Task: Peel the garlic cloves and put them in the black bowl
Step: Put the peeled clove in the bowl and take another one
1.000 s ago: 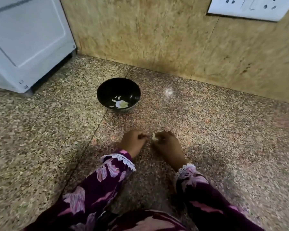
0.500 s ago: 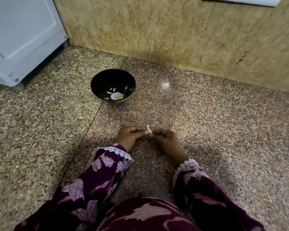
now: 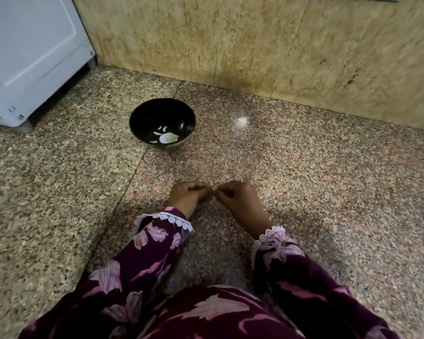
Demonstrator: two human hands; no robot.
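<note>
Both hands meet low over the speckled granite counter (image 3: 328,192), fingertips together around a small pale garlic clove (image 3: 215,187) that shows only as a sliver between them. The left hand (image 3: 189,195) has its fingers curled inward, thumb and forefinger pinching the clove from the left; the right hand (image 3: 238,198) is curled the same way and pinches it from the right, so the clove is held between the two hands just above the counter. How much skin is on it cannot be told, as it is mostly hidden by the fingertips. Both wrists come out of dark purple sleeves with a pink floral print and white lace cuffs, the left sleeve (image 3: 145,253) and the right sleeve (image 3: 291,265) running back toward the bottom of the view. Beyond the hands and a little to the left, well apart from them, the black bowl (image 3: 162,111) stands upright on the counter; in its bottom there is a pale rounded shape with a few small white slivers beside it, and whether these are garlic and peel or a printed pattern cannot be told. The bowl sits near a dark seam (image 3: 132,172) that crosses the granite. A tan stone wall (image 3: 255,45) rises behind the counter, and a white appliance (image 3: 30,57) stands at the far left corner.
</note>
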